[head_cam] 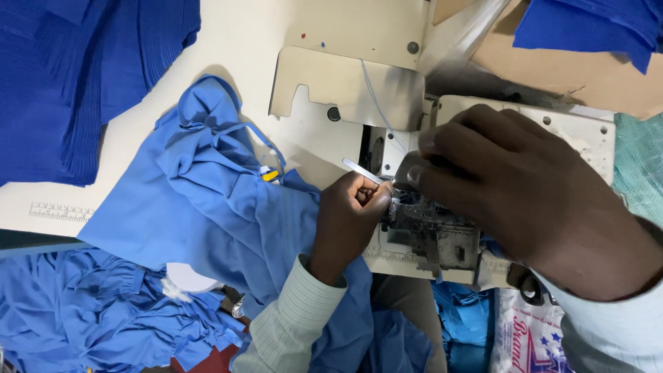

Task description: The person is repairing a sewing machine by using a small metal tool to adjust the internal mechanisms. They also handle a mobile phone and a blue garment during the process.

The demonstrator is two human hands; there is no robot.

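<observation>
Our right hand (525,200) rests curled over the sewing machine (442,235), fingertips on its metal head; whether it clamps anything we cannot tell. Our left hand (349,221), just beside it, pinches tweezers (362,170) at the needle area. Left of that hand lies light blue cloth (200,200); beyond, a dark blue stack (62,76).

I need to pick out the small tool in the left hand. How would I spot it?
Start at the cream sewing machine right of centre. At its open front the left hand pinches slim tweezers, angled up-left. They are the only thin, pale, shiny strip there.
</observation>
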